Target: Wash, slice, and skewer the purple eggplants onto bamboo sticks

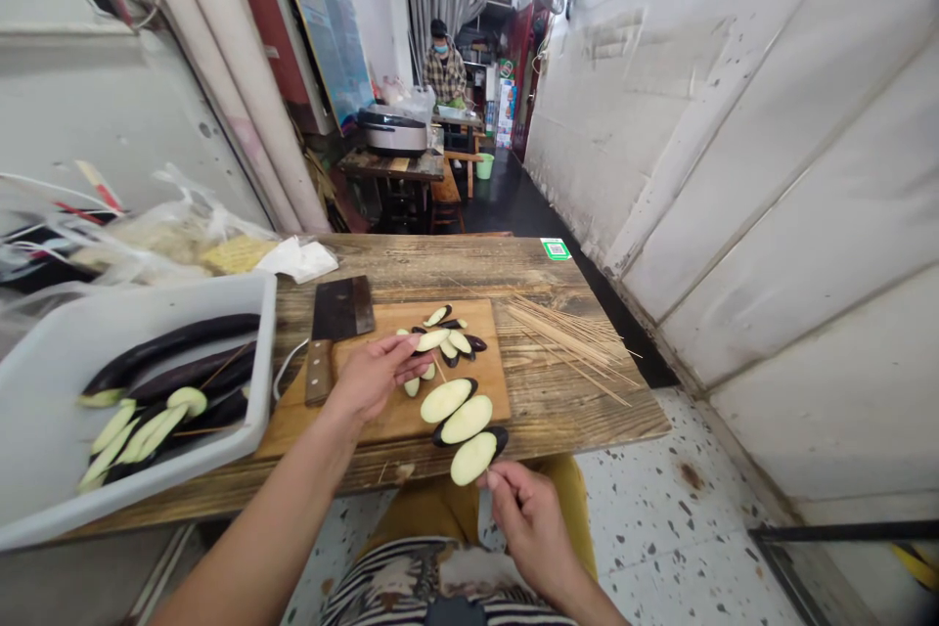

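Skewer (439, 368) we grip in right fingers (505, 481) points lengthwise forward-left, toward left fingers (397, 348) pinching a slice (432, 340); bench (440, 264) ahead, wall (675, 117) rightward.

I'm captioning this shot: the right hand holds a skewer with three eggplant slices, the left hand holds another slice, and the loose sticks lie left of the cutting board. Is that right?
Not quite: the head view shows the loose sticks lying right of the cutting board. The rest stands: the right hand holds a skewer with three eggplant slices, the left hand another slice.
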The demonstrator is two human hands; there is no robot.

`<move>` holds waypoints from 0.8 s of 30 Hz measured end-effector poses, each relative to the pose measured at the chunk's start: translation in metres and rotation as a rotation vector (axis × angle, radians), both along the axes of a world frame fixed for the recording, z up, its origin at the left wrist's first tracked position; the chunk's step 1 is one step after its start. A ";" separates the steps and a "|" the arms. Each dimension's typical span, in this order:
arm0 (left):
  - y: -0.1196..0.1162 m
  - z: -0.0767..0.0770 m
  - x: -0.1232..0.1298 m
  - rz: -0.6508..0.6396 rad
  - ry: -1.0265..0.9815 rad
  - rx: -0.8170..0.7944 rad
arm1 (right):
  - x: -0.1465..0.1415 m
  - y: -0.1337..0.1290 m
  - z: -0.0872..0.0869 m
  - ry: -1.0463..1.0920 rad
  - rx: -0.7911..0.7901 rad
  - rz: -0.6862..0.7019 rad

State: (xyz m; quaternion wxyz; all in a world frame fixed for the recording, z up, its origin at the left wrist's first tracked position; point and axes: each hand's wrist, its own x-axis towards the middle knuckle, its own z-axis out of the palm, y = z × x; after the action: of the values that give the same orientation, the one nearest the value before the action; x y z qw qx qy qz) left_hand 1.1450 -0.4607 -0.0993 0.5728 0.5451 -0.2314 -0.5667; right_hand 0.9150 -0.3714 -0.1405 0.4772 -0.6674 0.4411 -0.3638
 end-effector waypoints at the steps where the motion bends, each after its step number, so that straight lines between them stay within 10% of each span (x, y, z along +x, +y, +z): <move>1: 0.000 0.000 0.000 -0.004 0.008 -0.001 | 0.000 0.000 0.000 0.002 -0.001 0.000; 24: -0.003 -0.006 0.001 -0.017 0.017 -0.029 | -0.001 0.003 -0.002 -0.007 -0.006 -0.010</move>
State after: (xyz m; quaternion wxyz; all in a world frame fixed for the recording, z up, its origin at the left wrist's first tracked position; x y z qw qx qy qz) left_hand 1.1461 -0.4632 -0.1049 0.5780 0.5298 -0.2395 -0.5726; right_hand 0.9140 -0.3687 -0.1423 0.4749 -0.6653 0.4417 -0.3698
